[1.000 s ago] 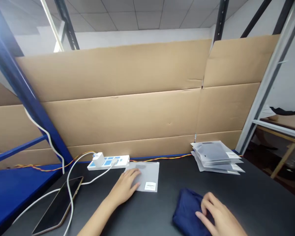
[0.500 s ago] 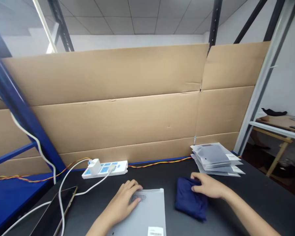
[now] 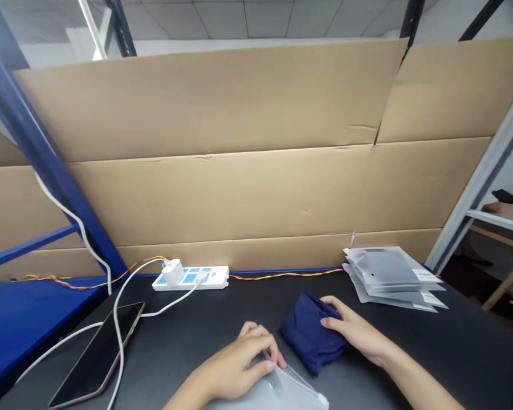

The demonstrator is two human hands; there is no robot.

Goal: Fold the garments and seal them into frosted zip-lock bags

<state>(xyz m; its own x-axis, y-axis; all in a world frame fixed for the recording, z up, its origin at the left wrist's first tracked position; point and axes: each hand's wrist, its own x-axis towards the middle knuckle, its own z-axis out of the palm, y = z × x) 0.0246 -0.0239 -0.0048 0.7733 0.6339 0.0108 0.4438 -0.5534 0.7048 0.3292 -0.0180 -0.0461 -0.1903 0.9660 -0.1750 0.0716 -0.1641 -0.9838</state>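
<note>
My left hand (image 3: 243, 364) pinches the top edge of a frosted zip bag (image 3: 290, 390) at the near side of the table, and that edge is bent up a little. The bag's lower part runs out of the picture. My right hand (image 3: 346, 327) grips the right side of a folded navy blue cloth (image 3: 310, 336), thumb on top and the other fingers behind it. The cloth is tilted on the black table, its near corner close to the bag's zip edge. What the cloth is exactly cannot be made out.
Several frosted zip bags (image 3: 393, 276) lie stacked at the back right. A white power strip (image 3: 214, 278) with a plug and charger stands at the back left. A phone (image 3: 96, 353) with a white cable (image 3: 118, 319) across it lies at left. Cardboard (image 3: 239, 193) walls the back.
My left hand has gone from lying flat on the bag to pinching its top edge, lifting it. My right hand has moved the navy cloth left and turned it. The camera view has shifted.
</note>
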